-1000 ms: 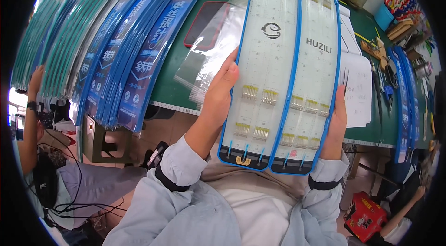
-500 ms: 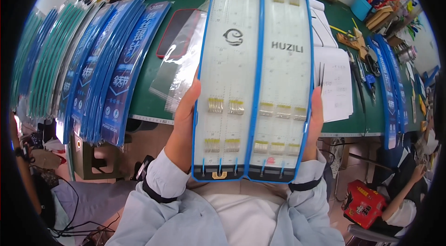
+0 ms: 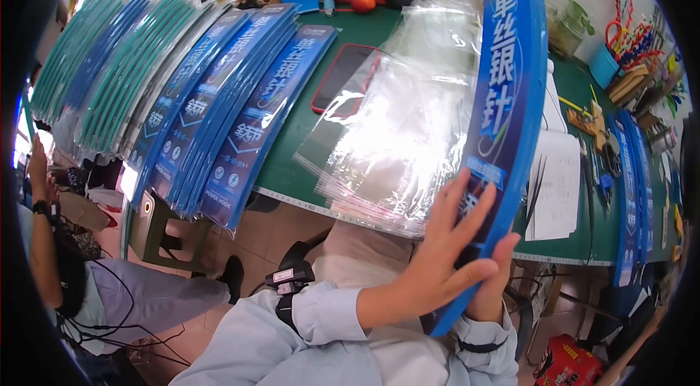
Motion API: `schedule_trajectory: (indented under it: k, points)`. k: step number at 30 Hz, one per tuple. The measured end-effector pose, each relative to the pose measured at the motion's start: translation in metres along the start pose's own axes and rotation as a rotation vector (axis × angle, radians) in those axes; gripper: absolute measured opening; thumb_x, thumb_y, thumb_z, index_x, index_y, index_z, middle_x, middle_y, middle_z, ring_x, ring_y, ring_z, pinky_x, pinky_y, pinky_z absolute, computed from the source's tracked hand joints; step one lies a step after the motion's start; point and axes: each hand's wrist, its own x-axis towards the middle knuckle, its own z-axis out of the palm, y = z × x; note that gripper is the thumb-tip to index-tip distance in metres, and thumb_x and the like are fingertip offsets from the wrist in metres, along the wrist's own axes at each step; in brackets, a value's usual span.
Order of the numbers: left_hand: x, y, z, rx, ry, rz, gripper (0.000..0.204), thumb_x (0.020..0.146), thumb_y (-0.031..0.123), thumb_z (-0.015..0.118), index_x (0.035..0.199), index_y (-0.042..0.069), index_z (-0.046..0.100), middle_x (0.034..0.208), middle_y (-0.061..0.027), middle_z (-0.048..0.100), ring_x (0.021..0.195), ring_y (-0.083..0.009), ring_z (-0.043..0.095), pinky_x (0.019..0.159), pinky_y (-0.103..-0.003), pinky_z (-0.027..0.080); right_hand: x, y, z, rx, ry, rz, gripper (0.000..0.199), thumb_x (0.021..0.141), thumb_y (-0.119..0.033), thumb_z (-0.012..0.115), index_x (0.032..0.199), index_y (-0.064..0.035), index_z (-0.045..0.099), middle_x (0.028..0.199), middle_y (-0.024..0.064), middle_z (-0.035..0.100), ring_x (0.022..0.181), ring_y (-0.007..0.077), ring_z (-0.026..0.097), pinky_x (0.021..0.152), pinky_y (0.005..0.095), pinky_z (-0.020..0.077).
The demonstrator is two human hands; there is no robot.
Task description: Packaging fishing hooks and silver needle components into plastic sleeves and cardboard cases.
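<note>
So, closest in, my left hand [image 3: 445, 255] is spread flat with the fingers open, pressed against the printed face of a long blue card pack [image 3: 503, 116]. My right hand [image 3: 492, 291] is mostly hidden behind the pack's lower end; the fingers curl around its edge, so it's got hold of the pack from behind. The pack stands nearly upright, turned edge-on, rising from the grip toward the far wall. Just left of the grip, a pile of clear plastic bags [image 3: 401, 138] lies on the green table [image 3: 292, 160]. Beyond that, a phone with a red case [image 3: 343, 79]. Further left of my hands, a fanned row of blue packs [image 3: 240, 109] overhangs the table edge. Right of the grip, white paper sheets [image 3: 558, 182].
</note>
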Motion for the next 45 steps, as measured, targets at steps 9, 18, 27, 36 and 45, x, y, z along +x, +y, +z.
schedule_trajectory:
  k: [9,18,27,36,45]
  points:
    - [0.031,-0.003,-0.106,0.325,-0.034,-0.248,0.041,0.079,0.02,0.07,0.117,0.007,0.061,0.123,-0.0122,0.058,0.106,-0.0253,0.06,0.092,-0.034,0.045,-0.001,-0.042,-0.005,0.371,-0.024,0.048,0.083,0.083,-0.05,0.057,0.141,-0.003,0.022,0.134,0.0322,0.035,0.116,0.0399,0.049,0.092,0.043,0.0494]
    - [0.049,-0.074,-0.196,0.787,0.028,-0.695,0.048,0.072,0.029,0.076,0.107,0.003,0.057,0.08,-0.0097,0.062,0.079,-0.0211,0.061,0.07,-0.03,0.047,-0.014,-0.045,-0.031,0.58,-0.081,0.134,0.087,0.083,-0.052,0.058,0.142,-0.0014,0.018,0.13,0.0347,0.035,0.113,0.0437,0.05,0.079,0.0449,0.0563]
    - [0.062,-0.09,-0.205,0.901,0.028,-0.489,0.052,0.07,0.033,0.077,0.105,0.003,0.054,0.086,-0.0097,0.06,0.077,-0.0253,0.06,0.07,-0.033,0.046,-0.032,-0.049,-0.039,0.449,-0.017,0.154,0.091,0.078,-0.05,0.063,0.141,-0.0006,0.018,0.13,0.0354,0.035,0.113,0.0427,0.051,0.085,0.0442,0.0538]
    - [0.065,-0.085,-0.224,0.309,-0.397,-0.745,0.038,0.082,0.035,0.067,0.101,0.005,0.055,0.085,-0.0022,0.062,0.086,-0.0119,0.06,0.068,-0.027,0.046,-0.037,-0.055,-0.041,0.388,-0.029,0.23,0.096,0.075,-0.047,0.067,0.14,0.0023,0.017,0.128,0.0341,0.038,0.108,0.0396,0.055,0.08,0.0434,0.056]
    - [0.132,-0.019,-0.205,-0.725,0.773,0.023,0.014,0.091,0.013,0.056,0.102,0.004,0.052,0.111,-0.0126,0.06,0.097,-0.0153,0.062,0.074,-0.018,0.054,-0.041,-0.057,-0.041,0.435,-0.001,0.25,0.096,0.074,-0.047,0.067,0.14,0.0025,0.017,0.128,0.0334,0.038,0.111,0.0412,0.053,0.081,0.0448,0.0554]
